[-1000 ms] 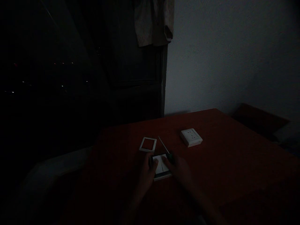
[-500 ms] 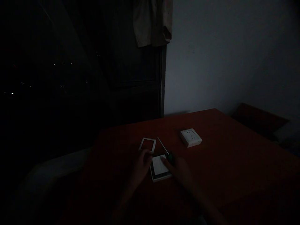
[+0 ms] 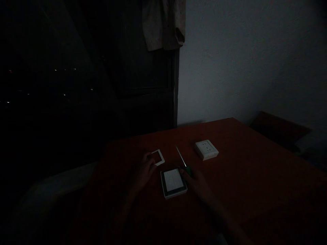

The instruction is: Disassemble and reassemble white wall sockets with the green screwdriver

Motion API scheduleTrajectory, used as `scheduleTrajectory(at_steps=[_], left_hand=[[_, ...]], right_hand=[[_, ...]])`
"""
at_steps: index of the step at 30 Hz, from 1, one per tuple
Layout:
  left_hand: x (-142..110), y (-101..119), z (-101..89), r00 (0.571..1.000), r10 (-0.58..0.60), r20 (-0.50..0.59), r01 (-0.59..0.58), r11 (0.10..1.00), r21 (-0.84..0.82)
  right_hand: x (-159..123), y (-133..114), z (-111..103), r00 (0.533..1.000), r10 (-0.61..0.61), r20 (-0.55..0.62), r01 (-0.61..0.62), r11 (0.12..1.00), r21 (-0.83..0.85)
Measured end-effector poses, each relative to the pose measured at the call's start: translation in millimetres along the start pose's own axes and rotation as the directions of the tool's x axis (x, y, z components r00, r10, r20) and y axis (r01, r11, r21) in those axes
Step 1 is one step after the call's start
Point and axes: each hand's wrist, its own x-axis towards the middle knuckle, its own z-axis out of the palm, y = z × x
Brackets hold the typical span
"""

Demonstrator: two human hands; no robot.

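Note:
My left hand (image 3: 146,170) is closed on the left side of a thin white faceplate frame (image 3: 161,156), its fingers covering part of the rim. My right hand (image 3: 199,183) is wrapped around the green handle of a screwdriver (image 3: 181,157), whose metal shaft points up and away to the left. Between the hands, a square white switch or socket panel (image 3: 173,180) lies on the table, with a dark border around its white centre. The right fingertips are close to its upper right corner; whether they touch it is hard to tell in the dim light.
A white wall socket (image 3: 206,149) on a box sits farther back to the right on the reddish-brown table (image 3: 245,170). Behind the table are a pale wall (image 3: 230,68) and a dark window. Cloth (image 3: 163,27) hangs at the window's edge.
My left hand has moved left from the panel and taken hold of the frame, which is turned and shifted slightly. My right hand has drawn back to the panel's right edge with the screwdriver.

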Motion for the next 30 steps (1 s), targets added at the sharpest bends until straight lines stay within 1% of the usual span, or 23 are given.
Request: scheduleTrajectory(at_steps=[2,5,8,14,18,21,24,26,30], left_hand=[[-1.2,5.0,-4.1,1.0,-0.001,-0.013,0.001,1.0,-0.015],[-3.5,18.2,-11.8,0.999,0.011,-0.036,-0.013,0.998,-0.063],[-9.5,34.9,-17.8,0.999,0.028,-0.022,-0.03,0.993,-0.116],[-31.3,70.8,-25.0,0.991,0.047,0.122,-0.022,0.98,-0.2],[-45.2,88.4,-20.9,0.981,0.057,0.186,-0.014,0.974,-0.225],[-51.5,95.6,-13.4,0.968,0.038,0.249,0.023,0.971,-0.238],[-53.5,98.2,-7.7,0.951,0.031,0.308,0.053,0.964,-0.261],[-53.4,97.4,-5.7,0.951,0.026,0.309,0.06,0.963,-0.264],[-53.7,90.9,-3.3,0.963,0.018,0.269,0.049,0.969,-0.241]], right_hand=[[-0.4,0.5,-0.8,1.0,0.007,-0.004,-0.007,1.0,0.031],[-1.2,-0.2,-1.4,1.0,0.016,-0.011,-0.015,0.998,0.065],[-2.1,-2.1,-2.2,1.0,0.018,-0.003,-0.017,0.995,0.099],[-4.3,-4.0,-3.6,1.0,0.017,0.006,-0.017,0.99,0.142],[-4.2,-2.8,-3.4,1.0,0.018,-0.007,-0.017,0.989,0.147],[-3.7,-2.2,-3.1,1.0,0.017,-0.025,-0.014,0.99,0.139],[-3.3,-2.4,-2.7,0.999,0.018,-0.032,-0.014,0.991,0.131],[-2.9,-2.0,-2.6,0.999,0.02,-0.034,-0.015,0.992,0.123],[-2.6,0.6,-3.0,0.999,0.01,-0.034,-0.006,0.994,0.109]])
